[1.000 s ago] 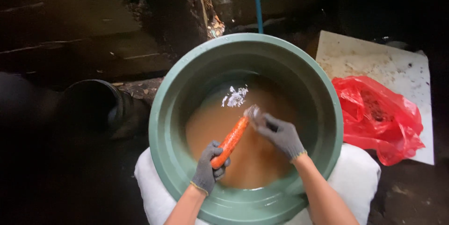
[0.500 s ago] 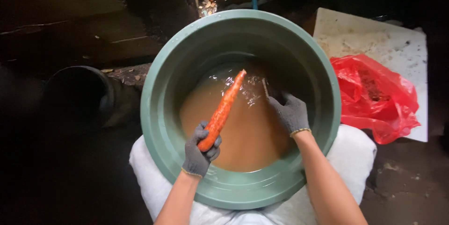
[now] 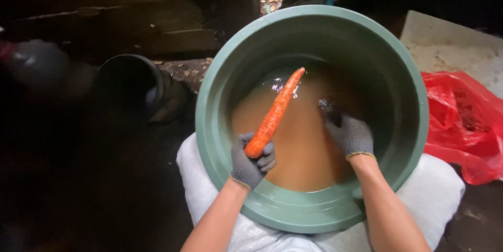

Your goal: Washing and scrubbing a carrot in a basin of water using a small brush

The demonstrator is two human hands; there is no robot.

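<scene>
Carrot [image 3: 275,113] — long, orange, tapering — slants from the left hand [image 3: 251,160] up and away to the far right, its thin tip over the murky brown water [image 3: 298,152]. That gloved hand is curled tight round the thick near end. The right hand [image 3: 350,134], in a matching grey knit glove, dips fingers-first into the water just right of the carrot; its grip cannot be told. Both sit inside the smooth green round basin [image 3: 225,74].

dark, dirty floor [image 3: 78,189] – white sack [image 3: 209,194] sits on it carrying the green tub [image 3: 314,26], red plastic bag [image 3: 461,121] and pale board [image 3: 450,47] beside it.
</scene>
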